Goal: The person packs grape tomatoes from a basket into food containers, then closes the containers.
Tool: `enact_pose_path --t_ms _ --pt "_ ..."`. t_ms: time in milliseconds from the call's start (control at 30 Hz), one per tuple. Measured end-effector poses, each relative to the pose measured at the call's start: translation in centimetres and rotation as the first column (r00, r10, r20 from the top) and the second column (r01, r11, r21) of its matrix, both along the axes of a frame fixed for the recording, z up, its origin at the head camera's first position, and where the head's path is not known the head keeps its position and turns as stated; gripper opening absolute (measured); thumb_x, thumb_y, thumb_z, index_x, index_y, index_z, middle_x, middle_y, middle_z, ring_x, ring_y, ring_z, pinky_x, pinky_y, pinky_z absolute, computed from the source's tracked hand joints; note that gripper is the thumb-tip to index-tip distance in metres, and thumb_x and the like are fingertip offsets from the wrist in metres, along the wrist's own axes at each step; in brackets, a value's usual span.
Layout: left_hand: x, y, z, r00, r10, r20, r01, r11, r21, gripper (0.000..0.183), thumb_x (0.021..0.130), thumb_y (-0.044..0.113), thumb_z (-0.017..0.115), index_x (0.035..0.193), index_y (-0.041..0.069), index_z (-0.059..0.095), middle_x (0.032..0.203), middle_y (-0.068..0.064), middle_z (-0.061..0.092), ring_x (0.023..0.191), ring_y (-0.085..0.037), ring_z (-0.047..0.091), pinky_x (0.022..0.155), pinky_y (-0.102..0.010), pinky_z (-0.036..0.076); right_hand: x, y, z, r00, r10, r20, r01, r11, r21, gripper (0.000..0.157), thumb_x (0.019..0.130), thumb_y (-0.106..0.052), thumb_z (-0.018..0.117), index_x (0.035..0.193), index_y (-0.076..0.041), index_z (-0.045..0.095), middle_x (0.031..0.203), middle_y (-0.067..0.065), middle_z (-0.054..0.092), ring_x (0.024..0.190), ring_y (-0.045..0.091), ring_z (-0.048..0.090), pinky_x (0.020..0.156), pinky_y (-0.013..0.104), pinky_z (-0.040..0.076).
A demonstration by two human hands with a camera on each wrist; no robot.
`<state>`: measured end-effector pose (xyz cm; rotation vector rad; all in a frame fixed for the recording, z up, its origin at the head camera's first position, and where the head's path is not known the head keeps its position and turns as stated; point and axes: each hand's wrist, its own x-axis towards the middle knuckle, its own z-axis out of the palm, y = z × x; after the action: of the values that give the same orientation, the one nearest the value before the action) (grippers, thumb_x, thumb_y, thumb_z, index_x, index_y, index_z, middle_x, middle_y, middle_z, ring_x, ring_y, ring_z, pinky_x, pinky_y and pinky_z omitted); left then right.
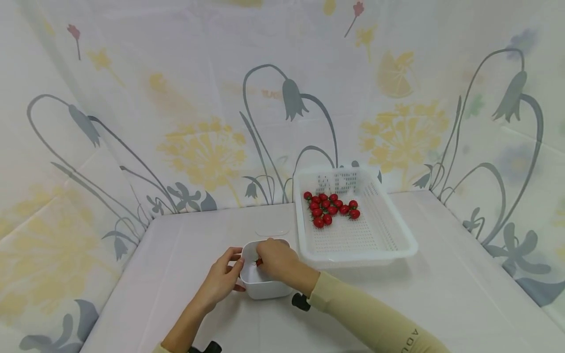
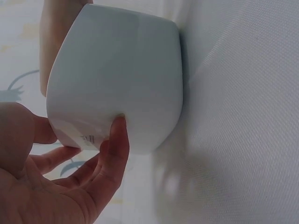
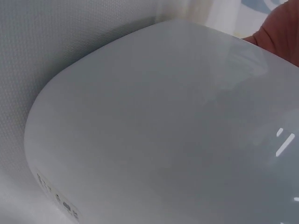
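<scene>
A small white square container (image 1: 267, 290) stands on the table in the head view. My left hand (image 1: 222, 276) holds its left side; in the left wrist view the fingers (image 2: 114, 158) rest against the outer wall, with the thumb by the rim. My right hand (image 1: 275, 257) reaches down into the container and pinches a red cherry tomato (image 1: 259, 262), mostly covered by the fingers. The container's wall (image 3: 154, 126) fills the right wrist view, hiding the right fingertips and the tomato.
To the right of the container, a white perforated basket (image 1: 353, 256) holds several cherry tomatoes (image 1: 332, 210) toward its left. A white cloth (image 1: 185, 245) covers the table. A flower-patterned curtain (image 1: 198, 73) hangs behind and on both sides.
</scene>
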<state>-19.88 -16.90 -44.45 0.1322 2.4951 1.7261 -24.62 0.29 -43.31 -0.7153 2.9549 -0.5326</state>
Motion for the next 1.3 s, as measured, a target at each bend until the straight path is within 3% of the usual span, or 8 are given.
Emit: enact_pose_path --t_ms 400,767,900,1000,1167,1300 --pt "0.4 0.0 0.2 1.0 -0.014 -0.003 0.014 1.0 0.009 0.033 0.106 0.011 0.055 0.138 0.005 0.053 0.135 -0.025 0.055 0.094 -0.032 0.069 0.059 -0.041 0.064 -0.1 0.0 -0.3 1.0 0.003 0.023 -0.003 1.0 -0.015 0.008 0.09 -0.01 0.077 0.084 -0.014 0.073 0.069 -0.006 0.059 0.064 0.011 0.052 0.053 0.023 0.044" --pt "0.2 -0.1 0.2 1.0 -0.004 0.021 0.004 1.0 -0.024 0.033 0.106 0.01 0.054 0.138 0.006 0.054 0.137 -0.024 0.054 0.099 -0.034 0.068 0.061 -0.039 0.064 -0.2 0.3 -0.2 0.996 0.088 -0.014 -0.089 0.996 -0.029 0.019 0.09 -0.007 0.074 0.073 -0.014 0.068 0.062 -0.007 0.054 0.058 0.01 0.046 0.049 0.02 0.034" --pt "0.0 0.0 0.7 1.0 -0.009 0.012 0.009 1.0 -0.021 0.034 0.106 0.011 0.054 0.14 0.005 0.053 0.138 -0.025 0.054 0.1 -0.035 0.068 0.061 -0.04 0.064 -0.7 0.5 0.5 0.994 0.104 -0.016 -0.104 0.994 -0.034 0.014 0.089 -0.011 0.077 0.077 -0.014 0.07 0.064 -0.009 0.056 0.063 0.01 0.048 0.052 0.022 0.036" --pt "0.0 0.1 0.9 1.0 -0.018 0.011 0.018 1.0 -0.014 0.035 0.106 0.01 0.054 0.14 0.005 0.053 0.138 -0.026 0.053 0.1 -0.036 0.068 0.062 -0.041 0.064 -0.8 0.7 1.3 0.992 0.125 -0.002 -0.125 0.992 -0.031 0.006 0.09 -0.014 0.079 0.089 -0.011 0.074 0.072 -0.005 0.063 0.069 0.012 0.052 0.055 0.024 0.042" --pt "0.0 0.0 0.9 1.0 0.003 0.027 -0.002 1.0 -0.027 0.034 0.106 0.01 0.054 0.139 0.006 0.053 0.138 -0.025 0.053 0.1 -0.035 0.067 0.062 -0.041 0.064 0.0 1.5 3.3 0.981 0.19 0.051 -0.187 0.981 -0.046 0.028 0.094 -0.017 0.076 0.119 -0.006 0.073 0.106 0.005 0.074 0.089 0.015 0.061 0.073 0.027 0.055" --pt "0.2 -0.1 0.8 0.999 -0.001 0.046 0.003 0.999 -0.042 0.037 0.106 0.011 0.054 0.142 0.005 0.052 0.139 -0.025 0.053 0.1 -0.034 0.067 0.063 -0.039 0.064 1.0 3.0 4.9 0.968 0.239 0.081 -0.233 0.97 -0.074 0.033 0.095 -0.017 0.075 0.125 -0.005 0.07 0.12 0.008 0.072 0.1 0.019 0.066 0.085 0.031 0.059"
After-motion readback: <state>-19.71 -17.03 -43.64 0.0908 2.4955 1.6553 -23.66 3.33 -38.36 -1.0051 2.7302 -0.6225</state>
